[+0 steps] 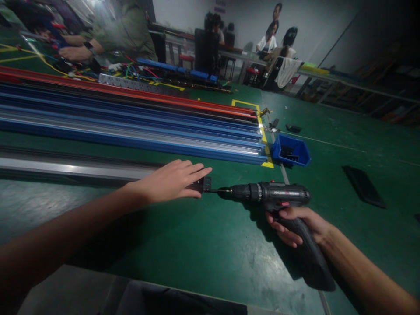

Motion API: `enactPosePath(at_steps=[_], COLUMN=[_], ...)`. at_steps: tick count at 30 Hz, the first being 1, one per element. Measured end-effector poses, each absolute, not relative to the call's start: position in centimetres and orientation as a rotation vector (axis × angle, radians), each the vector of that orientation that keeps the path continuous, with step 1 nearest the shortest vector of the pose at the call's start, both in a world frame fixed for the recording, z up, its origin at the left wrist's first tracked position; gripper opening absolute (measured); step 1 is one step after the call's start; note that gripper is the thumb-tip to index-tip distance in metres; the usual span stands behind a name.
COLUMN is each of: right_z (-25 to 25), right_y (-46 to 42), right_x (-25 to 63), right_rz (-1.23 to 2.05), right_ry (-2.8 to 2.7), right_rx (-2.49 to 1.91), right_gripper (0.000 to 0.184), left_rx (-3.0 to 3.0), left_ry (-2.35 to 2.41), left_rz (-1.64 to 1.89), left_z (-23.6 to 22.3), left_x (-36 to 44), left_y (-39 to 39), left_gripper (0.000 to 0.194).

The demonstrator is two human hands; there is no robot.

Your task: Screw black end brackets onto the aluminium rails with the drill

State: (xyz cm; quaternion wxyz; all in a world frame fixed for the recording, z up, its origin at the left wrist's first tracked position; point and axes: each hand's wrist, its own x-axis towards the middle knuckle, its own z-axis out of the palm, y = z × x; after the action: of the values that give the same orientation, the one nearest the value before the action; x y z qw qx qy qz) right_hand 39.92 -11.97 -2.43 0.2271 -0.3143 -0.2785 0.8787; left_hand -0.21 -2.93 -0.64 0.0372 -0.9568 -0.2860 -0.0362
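My right hand (pixel 292 225) is wrapped round the handle of a black cordless drill (pixel 285 194). The drill points left, and its long thin bit (pixel 218 190) reaches the black end piece (pixel 206 183) of a grey metal profile (pixel 75 168). Over that end of the profile lies my left hand (pixel 172 179), fingers stretched out flat and thumb apart on the near side. It presses on the profile from above and covers part of the end piece. Whether the bit's tip sits in a screw is too small to tell.
Beyond the profile lie several long blue profiles (pixel 131 127) and red ones (pixel 164 96). A blue bin (pixel 292 151) with dark parts stands right of their ends. Farther right is a flat black object (pixel 364 186). A co-worker's hands (pixel 77 52) are near wires at the back left.
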Motion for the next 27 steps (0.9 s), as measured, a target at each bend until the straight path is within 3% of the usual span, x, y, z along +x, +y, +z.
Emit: enactPosePath(at_steps=[27], right_z=[-3.14], right_y=[-12.42], right_x=[40.22], right_rz=[2.426], right_ry=[-0.688], right_rx=[-0.870], right_gripper=[0.025], left_rx=[-2.852], left_ry=[-0.800], left_rz=[-0.082], left_z=[-0.84], left_x=[0.02], left_y=[-2.88], left_gripper=[0.072])
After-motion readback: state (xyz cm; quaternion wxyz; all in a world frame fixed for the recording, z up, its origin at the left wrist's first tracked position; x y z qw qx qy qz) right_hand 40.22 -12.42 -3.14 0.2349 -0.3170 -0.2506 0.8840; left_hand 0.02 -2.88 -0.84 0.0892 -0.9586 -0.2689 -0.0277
